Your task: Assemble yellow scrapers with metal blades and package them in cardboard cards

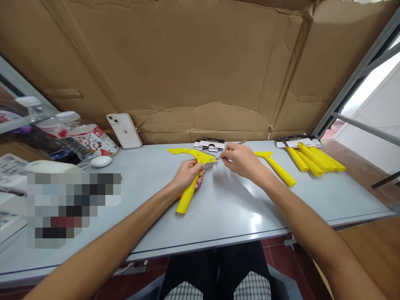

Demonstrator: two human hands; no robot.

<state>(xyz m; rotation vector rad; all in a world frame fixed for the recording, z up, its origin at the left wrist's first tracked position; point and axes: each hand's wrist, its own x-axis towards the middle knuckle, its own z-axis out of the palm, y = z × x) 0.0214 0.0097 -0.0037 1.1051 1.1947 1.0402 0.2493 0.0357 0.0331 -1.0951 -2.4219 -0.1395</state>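
Note:
A yellow tool point(187, 197) with a tube-like handle and a flat, branching head is held by my left hand point(188, 175), whose fingers wrap around the handle just below the head. At the right end of that head my right hand point(236, 159) pinches a thin metal piece point(218, 158), partly covered by the fingers. A second silvery strip lies just under the head. Behind the hands are black-and-white cards point(208, 144). Right of my right hand, another yellow tool point(280, 170) lies on the table.
Several yellow tools point(312, 162) with cards lie at the right of the grey table point(156, 233). A white phone point(125, 131) leans on the cardboard wall point(200, 62). Plastic bottles point(93, 139) and a white mouse point(101, 161) are at the left, near a blurred patch.

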